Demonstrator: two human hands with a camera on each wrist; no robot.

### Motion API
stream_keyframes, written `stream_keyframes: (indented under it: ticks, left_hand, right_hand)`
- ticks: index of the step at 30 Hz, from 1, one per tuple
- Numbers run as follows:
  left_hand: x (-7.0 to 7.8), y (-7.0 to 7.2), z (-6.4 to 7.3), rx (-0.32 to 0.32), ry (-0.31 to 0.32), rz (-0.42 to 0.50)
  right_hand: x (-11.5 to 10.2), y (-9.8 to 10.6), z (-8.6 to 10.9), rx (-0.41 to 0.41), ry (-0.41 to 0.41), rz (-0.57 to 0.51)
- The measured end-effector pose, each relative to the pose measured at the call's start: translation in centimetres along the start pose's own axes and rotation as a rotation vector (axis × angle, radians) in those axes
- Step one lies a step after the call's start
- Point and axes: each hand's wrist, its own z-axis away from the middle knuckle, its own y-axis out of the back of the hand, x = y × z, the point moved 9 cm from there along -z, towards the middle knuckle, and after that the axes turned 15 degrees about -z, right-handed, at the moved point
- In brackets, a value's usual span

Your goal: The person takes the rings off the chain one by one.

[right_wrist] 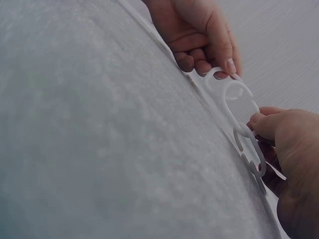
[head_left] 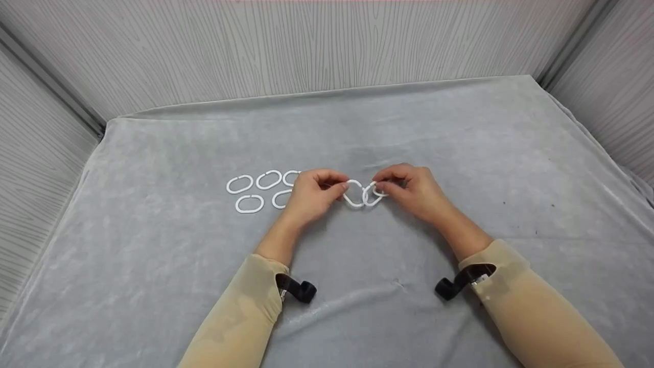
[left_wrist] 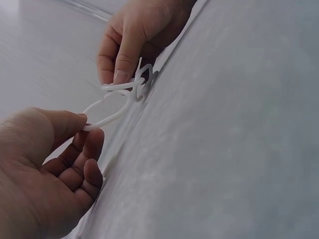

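My left hand [head_left: 310, 198] pinches a white oval plastic ring [head_left: 354, 205] between thumb and fingertip. That ring meets a second white ring [head_left: 366, 197], which the right hand [head_left: 418, 193] pinches opposite. In the right wrist view, a further white ring [right_wrist: 261, 162] hangs linked below the second one, close to the right fingers. Both hands hold the rings above the cloth, their fingertips a short way apart. The rings overlap; whether the left ring is hooked fully through the other, I cannot tell.
Several loose white rings [head_left: 249, 211] lie in two rows on the grey cloth [head_left: 153, 255], left of the left hand, which partly covers some. Wood-grain panels [head_left: 306, 46] stand behind and at both sides. Black camera mounts [head_left: 306, 291] sit at the wrists.
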Motion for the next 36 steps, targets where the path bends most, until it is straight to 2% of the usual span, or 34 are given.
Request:
stream_keyframes:
  ticks: [5,12,22,36]
  left_hand:
    - [-0.4,0.4,0.0,-0.03,0.037,-0.016]
    - [-1.0,0.3,0.0,-0.109,0.086,-0.041]
    - [-1.0,0.1,0.2,-0.164,0.069,-0.087]
    - [-1.1,-0.4,0.0,-0.172,0.033,-0.165]
  right_hand:
    - [0.0,0.1,0.0,0.009,0.008,0.001]
    - [-0.1,0.1,0.0,0.023,0.018,0.0]
    - [-0.3,0.1,0.0,0.03,0.022,-0.004]
    - [0.1,0.2,0.0,0.021,0.006,0.013]
